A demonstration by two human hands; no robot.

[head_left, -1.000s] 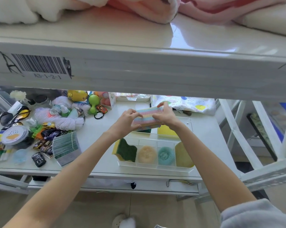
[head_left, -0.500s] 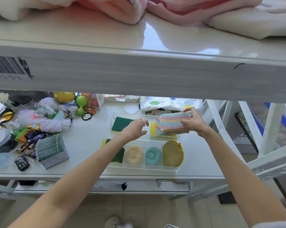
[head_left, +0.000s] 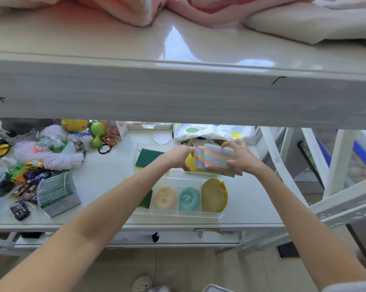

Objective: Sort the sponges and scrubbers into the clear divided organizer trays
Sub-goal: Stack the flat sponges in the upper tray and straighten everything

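Head view: rainbow sponges [head_left: 217,160] between hands [head_left: 240,158].

No lettering can be read anywhere — labels and packs are too blurred.

Likely a stockroom — metal shelving [head_left: 178,98], cluttered toys [head_left: 30,178].

View: you have one wide-angle head camera, so no second view shares the scene.
Position: it sits above and in front of the white table [head_left: 106,180], behind the upper shelf's edge [head_left: 178,95].
Facing: forward and down, with both your forearms reaching away from the lens.
Nearness: the upper shelf is close and fills the top half; the table lies farther, below it.
Bottom edge: floor and a shoe [head_left: 142,283].
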